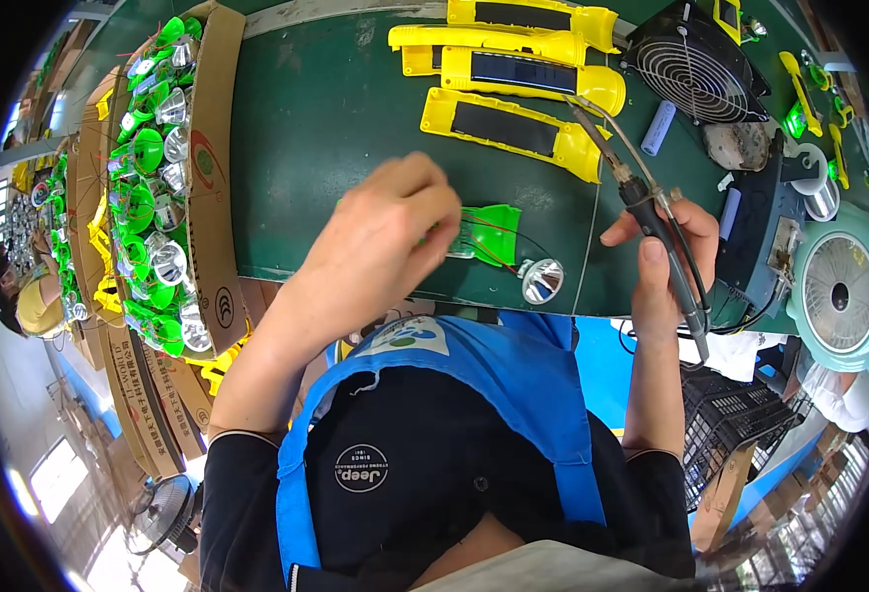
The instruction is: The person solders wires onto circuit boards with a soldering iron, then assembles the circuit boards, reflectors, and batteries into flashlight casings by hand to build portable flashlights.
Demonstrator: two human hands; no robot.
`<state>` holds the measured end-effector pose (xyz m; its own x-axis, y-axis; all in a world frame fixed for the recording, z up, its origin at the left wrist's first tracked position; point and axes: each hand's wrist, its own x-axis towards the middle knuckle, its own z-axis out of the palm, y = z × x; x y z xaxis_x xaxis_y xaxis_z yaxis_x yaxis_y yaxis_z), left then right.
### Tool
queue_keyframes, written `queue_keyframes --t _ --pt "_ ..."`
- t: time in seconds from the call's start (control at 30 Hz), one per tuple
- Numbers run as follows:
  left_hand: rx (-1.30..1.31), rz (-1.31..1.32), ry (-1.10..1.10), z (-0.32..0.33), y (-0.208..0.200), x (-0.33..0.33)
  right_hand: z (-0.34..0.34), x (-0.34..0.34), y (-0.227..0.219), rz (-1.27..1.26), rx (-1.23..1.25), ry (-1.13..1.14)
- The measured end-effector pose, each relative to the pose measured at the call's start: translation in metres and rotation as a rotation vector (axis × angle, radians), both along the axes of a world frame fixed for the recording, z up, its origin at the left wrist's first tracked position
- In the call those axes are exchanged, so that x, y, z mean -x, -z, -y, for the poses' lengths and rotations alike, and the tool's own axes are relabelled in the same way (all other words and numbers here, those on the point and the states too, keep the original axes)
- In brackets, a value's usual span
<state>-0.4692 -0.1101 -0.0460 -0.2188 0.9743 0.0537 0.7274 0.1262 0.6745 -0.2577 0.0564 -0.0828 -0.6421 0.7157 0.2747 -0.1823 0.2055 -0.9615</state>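
My right hand grips a soldering iron with a thin metal tube fixed along it. The iron's tip points up and left, over the yellow flashlight housings with dark panels. My left hand is closed, fingers curled down, above a green plastic flashlight part near the table's front edge. Whatever those fingers hold is hidden behind the hand. Red and black wires run from the green part to a silver reflector lying to its right.
At the left, a cardboard box holds several green parts with reflectors. A black fan, a loose cylindrical battery, a blue-grey soldering station and a pale green fan stand right. A person sits far left.
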Motion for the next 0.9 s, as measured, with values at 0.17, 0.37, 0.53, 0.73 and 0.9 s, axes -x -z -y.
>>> queue_keyframes --t 0.17,0.37,0.53,0.73,0.9 --pt "-0.113 -0.441 0.325 -0.032 -0.014 -0.031 0.006 0.019 -0.001 -0.036 -0.027 -0.05" --pt "-0.231 -0.246 0.326 -0.032 0.007 -0.038 0.003 0.03 0.002 -0.194 -0.292 -0.128" --pt "-0.103 0.424 -0.28 -0.006 -0.006 -0.008 -0.012 0.058 0.013 0.128 -0.72 -0.149" --pt "0.041 0.35 -0.262 0.0 0.006 0.027 0.002 0.018 0.017 0.139 -0.526 -0.161" --pt "-0.078 -0.216 -0.027 -0.026 0.011 0.038 0.001 0.012 0.001 0.128 0.278 -0.052"
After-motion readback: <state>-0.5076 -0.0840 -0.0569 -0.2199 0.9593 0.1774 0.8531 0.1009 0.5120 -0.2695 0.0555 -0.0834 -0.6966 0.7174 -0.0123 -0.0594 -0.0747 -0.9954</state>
